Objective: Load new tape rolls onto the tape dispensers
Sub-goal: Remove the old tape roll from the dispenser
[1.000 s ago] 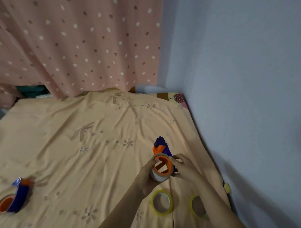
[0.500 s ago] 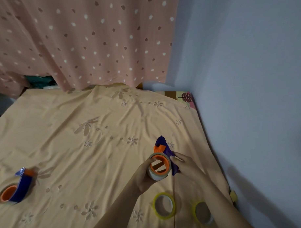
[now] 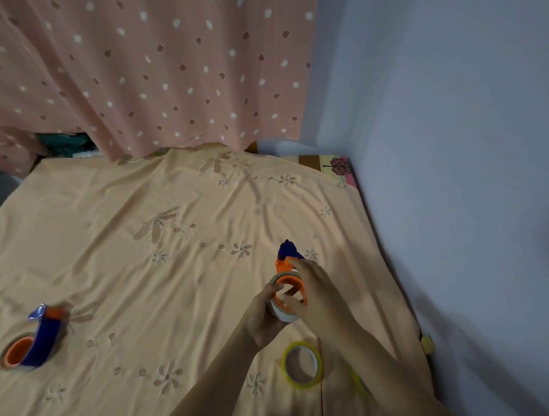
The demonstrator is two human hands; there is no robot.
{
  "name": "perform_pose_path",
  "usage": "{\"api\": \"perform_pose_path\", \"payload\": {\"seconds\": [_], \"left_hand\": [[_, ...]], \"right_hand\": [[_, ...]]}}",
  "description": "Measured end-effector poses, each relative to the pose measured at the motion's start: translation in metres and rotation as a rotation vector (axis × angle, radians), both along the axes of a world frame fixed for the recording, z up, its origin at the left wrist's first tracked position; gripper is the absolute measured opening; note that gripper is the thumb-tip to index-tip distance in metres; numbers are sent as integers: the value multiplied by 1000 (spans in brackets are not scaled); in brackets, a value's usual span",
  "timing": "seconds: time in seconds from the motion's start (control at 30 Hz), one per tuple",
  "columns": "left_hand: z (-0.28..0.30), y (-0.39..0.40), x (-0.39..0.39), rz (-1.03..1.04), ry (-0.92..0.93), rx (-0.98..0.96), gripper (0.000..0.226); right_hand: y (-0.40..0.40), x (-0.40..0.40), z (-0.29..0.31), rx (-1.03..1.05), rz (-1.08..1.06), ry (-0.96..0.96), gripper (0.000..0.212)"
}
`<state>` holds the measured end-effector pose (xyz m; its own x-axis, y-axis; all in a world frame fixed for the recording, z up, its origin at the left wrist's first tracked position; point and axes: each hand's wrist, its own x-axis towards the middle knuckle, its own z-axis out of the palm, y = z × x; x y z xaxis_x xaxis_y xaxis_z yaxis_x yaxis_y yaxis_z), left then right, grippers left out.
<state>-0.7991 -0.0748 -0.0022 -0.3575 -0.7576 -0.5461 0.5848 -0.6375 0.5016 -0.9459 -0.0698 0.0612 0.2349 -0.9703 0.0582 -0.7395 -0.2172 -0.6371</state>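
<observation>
A blue and orange tape dispenser [image 3: 286, 251] with a tape roll [image 3: 282, 314] on its orange hub is held above the bedsheet at centre right. My left hand [image 3: 263, 319] grips the roll from below and the left. Over the roll's top lies my right hand [image 3: 318, 290], its fingers on the orange hub and the dispenser's neck. A second blue and orange dispenser [image 3: 32, 342], holding a roll, lies on the sheet at the far left. Two yellow-rimmed tape rolls lie flat near me: one [image 3: 302, 364] in full view, the other [image 3: 359, 382] mostly hidden by my right forearm.
An orange flowered bedsheet [image 3: 159, 253] covers the bed. A pink spotted curtain [image 3: 147, 66] hangs at the far edge, a grey-blue wall [image 3: 455, 152] runs along the right. A pillow corner [image 3: 333, 166] shows at the back right.
My right hand has come over the top of the roll, from the dispenser's right side onto its hub and neck. The view has shifted slightly, the left hand keeps its grip.
</observation>
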Motion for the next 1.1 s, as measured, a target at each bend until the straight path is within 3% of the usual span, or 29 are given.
{"api": "perform_pose_path", "payload": {"seconds": [0.1, 0.17, 0.33, 0.47, 0.83, 1.0, 1.1], "left_hand": [[3, 1, 0, -15, 18, -41, 39], [5, 1, -1, -13, 39, -34, 48], [-1, -1, 1, 42, 110, 99, 67], [-7, -6, 0, 81, 119, 113, 50], [-17, -8, 9, 72, 147, 73, 51], [-24, -18, 16, 103, -8, 82, 47], [-36, -20, 25, 167, -71, 105, 43]], "right_hand": [[3, 9, -2, 197, 99, 168, 105], [0, 10, -6, 229, 103, 239, 112], [-1, 12, -7, 112, 67, 238, 102], [-3, 14, -3, 78, 54, 156, 96], [-16, 16, -3, 144, 53, 30, 93], [-32, 18, 7, 86, 18, -152, 82], [-48, 8, -8, -19, -133, -130, 90]]}}
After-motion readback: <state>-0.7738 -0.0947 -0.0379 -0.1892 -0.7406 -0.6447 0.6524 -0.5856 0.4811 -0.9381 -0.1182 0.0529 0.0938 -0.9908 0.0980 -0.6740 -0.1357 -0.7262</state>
